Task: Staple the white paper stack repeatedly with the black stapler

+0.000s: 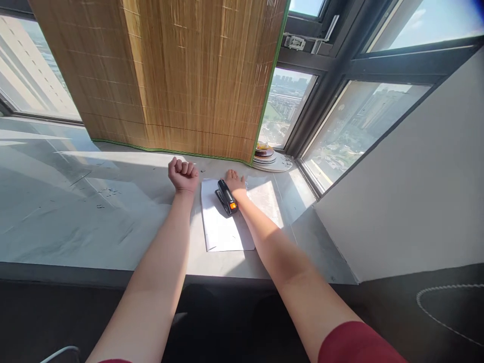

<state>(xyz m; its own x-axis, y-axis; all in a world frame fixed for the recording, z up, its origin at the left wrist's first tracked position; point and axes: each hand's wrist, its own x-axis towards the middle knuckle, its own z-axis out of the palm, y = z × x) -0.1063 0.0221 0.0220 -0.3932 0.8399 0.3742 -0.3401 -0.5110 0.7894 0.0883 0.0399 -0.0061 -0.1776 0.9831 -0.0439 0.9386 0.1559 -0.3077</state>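
Note:
My left hand (184, 175) is closed in a fist on the pale window sill, to the left of the paper, and nothing shows in it. My right hand (236, 183) lies flat with its fingers stretched out, near the paper's far edge. Beside it, on the left, a black stapler (226, 197) with an orange patch at its near end rests on the white sheets of paper (221, 234). My right wrist is close to the stapler, and whether they touch I cannot tell. The forearm hides part of the paper's right side.
A bamboo blind (181, 75) with green edging hangs down to the sill (94, 201). Stacked plates (270, 160) stand in the window corner. Dark window frames and a white wall (408, 186) bound the right side. Small dark bits (109, 192) lie on the left.

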